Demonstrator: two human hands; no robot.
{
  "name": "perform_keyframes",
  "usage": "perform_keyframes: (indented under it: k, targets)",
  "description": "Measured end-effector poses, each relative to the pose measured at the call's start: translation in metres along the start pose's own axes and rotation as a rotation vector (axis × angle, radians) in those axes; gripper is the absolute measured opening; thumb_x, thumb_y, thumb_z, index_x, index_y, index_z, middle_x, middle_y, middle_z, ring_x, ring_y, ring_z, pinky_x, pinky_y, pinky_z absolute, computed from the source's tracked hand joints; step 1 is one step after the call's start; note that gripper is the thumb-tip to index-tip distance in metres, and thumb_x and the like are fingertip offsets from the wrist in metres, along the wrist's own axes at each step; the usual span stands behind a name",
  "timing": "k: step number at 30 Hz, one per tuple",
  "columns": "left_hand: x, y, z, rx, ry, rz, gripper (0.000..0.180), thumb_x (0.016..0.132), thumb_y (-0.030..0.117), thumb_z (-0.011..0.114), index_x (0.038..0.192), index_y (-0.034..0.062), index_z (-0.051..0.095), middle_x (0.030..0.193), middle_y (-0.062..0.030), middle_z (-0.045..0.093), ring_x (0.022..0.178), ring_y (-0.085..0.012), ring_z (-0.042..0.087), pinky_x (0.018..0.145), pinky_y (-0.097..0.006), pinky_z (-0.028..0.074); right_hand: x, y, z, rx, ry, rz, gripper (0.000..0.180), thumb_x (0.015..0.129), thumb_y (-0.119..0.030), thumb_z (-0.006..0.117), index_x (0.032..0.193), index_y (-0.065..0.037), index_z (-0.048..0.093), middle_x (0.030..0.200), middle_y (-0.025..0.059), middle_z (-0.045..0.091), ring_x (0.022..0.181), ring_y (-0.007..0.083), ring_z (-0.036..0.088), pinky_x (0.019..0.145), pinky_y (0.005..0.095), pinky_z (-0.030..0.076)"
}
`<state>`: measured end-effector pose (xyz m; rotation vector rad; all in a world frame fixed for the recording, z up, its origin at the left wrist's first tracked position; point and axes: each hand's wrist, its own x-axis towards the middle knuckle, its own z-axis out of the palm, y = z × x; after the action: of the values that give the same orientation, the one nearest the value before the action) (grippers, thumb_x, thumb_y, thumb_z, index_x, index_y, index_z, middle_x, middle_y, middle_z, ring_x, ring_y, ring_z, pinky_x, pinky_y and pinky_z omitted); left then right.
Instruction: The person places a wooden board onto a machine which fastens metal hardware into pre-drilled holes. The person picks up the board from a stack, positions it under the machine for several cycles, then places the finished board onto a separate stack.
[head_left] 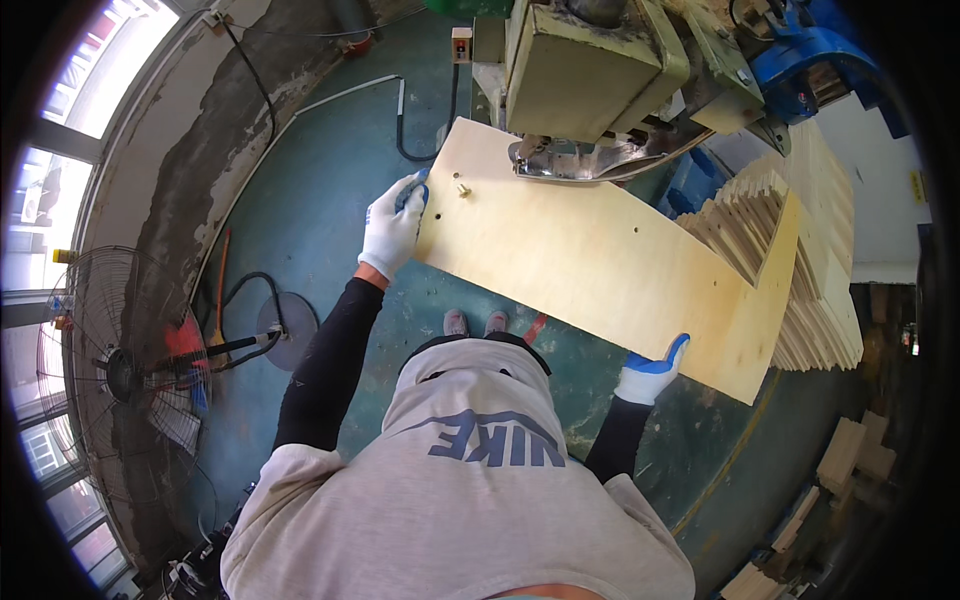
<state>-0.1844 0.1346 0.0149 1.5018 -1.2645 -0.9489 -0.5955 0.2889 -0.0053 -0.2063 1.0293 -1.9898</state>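
Left hand (393, 226) and right hand (650, 377) hold plywood (590, 255) between them — seemingly gripping underneath.

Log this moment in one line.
Left hand: holds plywood panel, left end | Right hand: holds near edge | Panel: far edge partly hidden by cream machine | Right: stacked boards

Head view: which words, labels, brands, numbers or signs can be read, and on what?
Shirt: large dark letters, upside down here; readable, but not copied.
Left glove: small blue mark, too small to read.
Yellow label, far right: too small to read.
Board: no text visible.
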Motion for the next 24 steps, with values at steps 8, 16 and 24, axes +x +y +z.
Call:
perform_keyframes:
  k: [8,16,24]
  targets:
    - [-0.045,0.008,-0.012,0.004,-0.012,-0.149,0.038,0.104,0.020,0.052,0.136,-0.0018,0.057,0.104,-0.0092,0.068,0.091,-0.0128,0.062,0.084,-0.027,0.052,-0.010,-0.002,0.009,-0.058,0.066,0.008,0.057,0.109,-0.041,0.043,0.150,-0.002,0.041,0.152,0.0117,0.048,0.138,0.0267,0.047,0.116,0.0432,0.037]
    - [-0.033,0.005,-0.009,-0.189,0.030,-0.064,0.053,0.100,0.022,0.060,0.146,0.0001,0.047,0.099,-0.0104,0.066,0.090,-0.0112,0.059,0.085,-0.027,0.050,-0.017,-0.006,0.019,-0.033,0.053,-0.017,0.058,0.109,-0.043,0.042,0.150,-0.002,0.042,0.153,0.0112,0.047,0.137,0.0268,0.048,0.116,0.0433,0.037]
    - [-0.015,0.010,0.000,0.146,0.032,0.051,0.039,0.101,0.019,0.057,0.134,-0.0025,0.058,0.096,-0.0212,0.071,0.078,-0.0195,0.068,0.076,-0.031,0.053,-0.025,-0.001,0.007,-0.049,0.073,-0.058,0.056,0.108,-0.043,0.044,0.149,-0.005,0.043,0.152,0.0107,0.049,0.137,0.0269,0.048,0.116,0.0435,0.037]
